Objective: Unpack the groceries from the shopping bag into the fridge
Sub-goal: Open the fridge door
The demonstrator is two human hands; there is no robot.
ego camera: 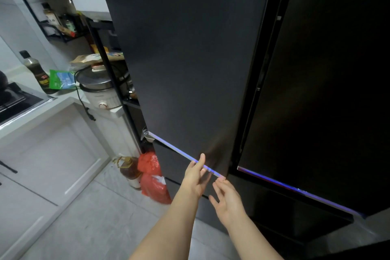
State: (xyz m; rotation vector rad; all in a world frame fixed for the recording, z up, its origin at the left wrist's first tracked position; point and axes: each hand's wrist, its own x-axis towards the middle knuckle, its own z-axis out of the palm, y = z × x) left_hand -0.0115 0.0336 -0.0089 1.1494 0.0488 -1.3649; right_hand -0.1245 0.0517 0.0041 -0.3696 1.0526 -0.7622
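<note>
Beside fridge (pixel 190 59), red bag (pixel 153 177), contents hidden.

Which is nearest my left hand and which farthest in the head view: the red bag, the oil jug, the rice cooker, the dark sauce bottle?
From the left hand:
1. Red bag, on the floor by the fridge.
2. Oil jug, just left of the bag.
3. Rice cooker, on the counter's end.
4. Dark sauce bottle, farther left on the counter.
</note>
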